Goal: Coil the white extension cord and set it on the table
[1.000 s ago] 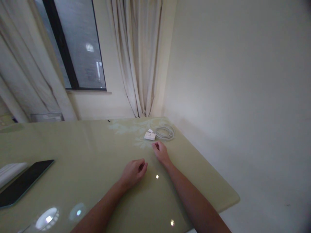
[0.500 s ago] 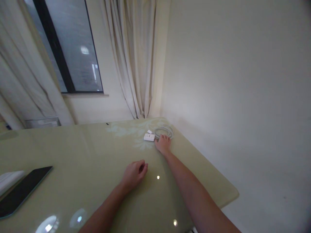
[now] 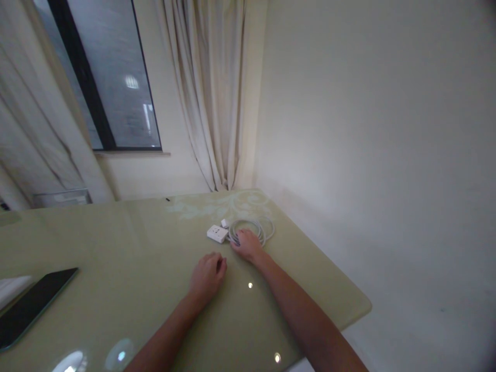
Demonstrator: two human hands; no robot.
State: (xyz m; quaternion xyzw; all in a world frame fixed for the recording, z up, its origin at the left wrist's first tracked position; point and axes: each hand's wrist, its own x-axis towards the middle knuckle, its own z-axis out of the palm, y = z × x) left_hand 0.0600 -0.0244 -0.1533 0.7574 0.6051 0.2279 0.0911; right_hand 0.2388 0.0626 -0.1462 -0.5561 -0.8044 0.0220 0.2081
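A white power strip (image 3: pixel 217 233) with its coiled grey-white cable (image 3: pixel 267 227) lies on the pale green tabletop (image 3: pixel 147 243). The white plug (image 3: pixel 225 223) rests just behind the strip. My right hand (image 3: pixel 248 245) is closed on the near side of the coil, its fingers over the cable loops. Nearer to me, my left hand (image 3: pixel 208 275) rests on the table with its fingers curled and nothing visible in them. A gap separates it from the strip.
At the left lie a dark flat panel (image 3: pixel 36 302) and a white object (image 3: pixel 13 289). A small black item (image 3: pixel 168 199) sits by the far edge. Curtains (image 3: pixel 217 103) hang behind the table, and a wall (image 3: pixel 368 155) borders its right side.
The power strip and coiled cable have come nearer and to the left with my right hand. My left hand has shifted slightly left in view, still curled.
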